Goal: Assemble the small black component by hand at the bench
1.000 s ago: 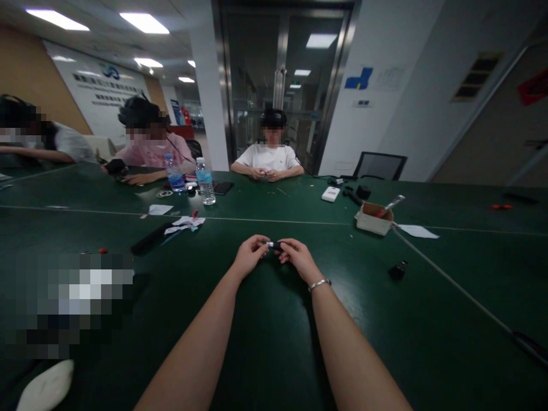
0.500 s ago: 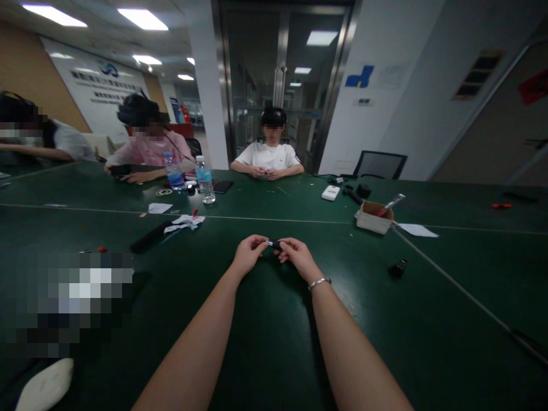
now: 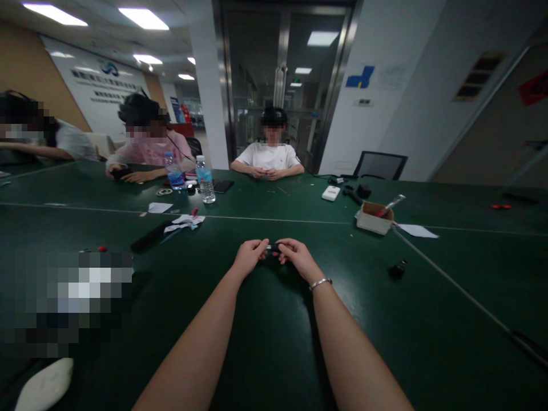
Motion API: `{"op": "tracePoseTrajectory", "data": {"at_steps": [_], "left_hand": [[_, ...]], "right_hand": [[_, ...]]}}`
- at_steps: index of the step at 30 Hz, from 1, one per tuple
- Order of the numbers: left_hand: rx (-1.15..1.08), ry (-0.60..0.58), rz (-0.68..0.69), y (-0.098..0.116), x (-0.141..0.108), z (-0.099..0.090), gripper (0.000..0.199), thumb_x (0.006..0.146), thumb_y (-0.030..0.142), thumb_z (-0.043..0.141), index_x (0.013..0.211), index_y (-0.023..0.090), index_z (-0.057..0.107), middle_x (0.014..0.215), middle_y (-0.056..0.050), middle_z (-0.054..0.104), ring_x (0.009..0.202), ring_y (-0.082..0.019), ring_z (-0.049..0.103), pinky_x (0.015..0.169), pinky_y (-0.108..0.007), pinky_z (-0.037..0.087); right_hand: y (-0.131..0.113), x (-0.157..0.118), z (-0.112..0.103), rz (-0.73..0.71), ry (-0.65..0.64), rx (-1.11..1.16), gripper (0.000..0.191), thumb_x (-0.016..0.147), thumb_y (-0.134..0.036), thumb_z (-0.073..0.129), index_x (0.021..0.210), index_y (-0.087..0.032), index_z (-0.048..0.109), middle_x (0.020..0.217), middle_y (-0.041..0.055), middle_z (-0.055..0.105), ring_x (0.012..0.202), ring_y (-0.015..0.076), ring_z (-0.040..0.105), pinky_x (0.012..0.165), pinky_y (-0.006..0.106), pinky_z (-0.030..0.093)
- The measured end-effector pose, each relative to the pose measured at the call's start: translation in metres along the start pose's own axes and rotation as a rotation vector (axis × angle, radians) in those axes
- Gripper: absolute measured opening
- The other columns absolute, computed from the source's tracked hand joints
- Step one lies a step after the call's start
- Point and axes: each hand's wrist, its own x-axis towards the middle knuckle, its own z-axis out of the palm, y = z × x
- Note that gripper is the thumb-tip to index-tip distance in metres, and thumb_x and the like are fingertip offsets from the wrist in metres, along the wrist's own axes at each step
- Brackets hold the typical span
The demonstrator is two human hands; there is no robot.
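One slim, short cylinder, black with a silvery, metal-looking end, lies roughly level between the left hand and the right hand, in front of the wearer at the middle of a wide, glossy, dark green table. The left thumb and fingers pinch the silvery end; the right thumb and fingers pinch the black end. Whether it touches the tabletop, and whether it is one piece or two joined parts, I cannot tell.

The likeliest trouble is a slip: only fingertips grip a small, probably smooth thing, so uneven pulling or twisting could shoot it loose. Being round, it could then roll across the slick-looking surface. If it is two parts, a sudden separation could jerk the hands apart and drop one. A small, black, shiny-topped object stands to the right, well clear of the right hand, so a knock seems unlikely.
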Motion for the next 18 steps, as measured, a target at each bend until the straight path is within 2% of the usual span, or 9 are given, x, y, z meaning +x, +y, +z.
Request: {"op": "tracePoseTrajectory", "data": {"at_steps": [5, 12, 18], "left_hand": [[0.075, 0.035, -0.012, 0.0, 0.0, -0.002, 0.052, 0.08, 0.061, 0.045, 0.06, 0.015, 0.06, 0.051, -0.001, 0.056, 0.048, -0.012, 0.05, 0.052, -0.024, 0.037], [0.185, 0.075, -0.04, 0.007, -0.003, -0.001, 0.058, 0.083, 0.061, 0.036, 0.051, 0.017, 0.056, 0.042, 0.0, 0.051, 0.043, -0.013, 0.048, 0.053, -0.026, 0.036], [0.257, 0.13, 0.038, 0.008, -0.006, 0.001, 0.055, 0.085, 0.06, 0.036, 0.061, 0.018, 0.063, 0.051, -0.001, 0.058, 0.049, -0.014, 0.053, 0.053, -0.025, 0.036]], "right_hand": [[-0.004, -0.003, 0.0, -0.01, -0.056, -0.003, 0.034, 0.07, -0.036, 0.072, 0.098, -0.017, 0.063, 0.075, 0.0016, 0.067, 0.055, 0.0089, 0.056, 0.057, 0.025, 0.047], [-0.014, -0.008, 0.001, -0.03, -0.129, 0.032, 0.034, 0.067, -0.024, 0.075, 0.098, -0.019, 0.063, 0.077, -0.0013, 0.063, 0.059, 0.008, 0.054, 0.059, 0.023, 0.045], [-0.013, -0.007, 0.003, -0.021, -0.089, 0.053, 0.033, 0.064, -0.022, 0.076, 0.095, -0.018, 0.064, 0.075, -0.0017, 0.063, 0.059, 0.0079, 0.055, 0.059, 0.023, 0.045]]}}
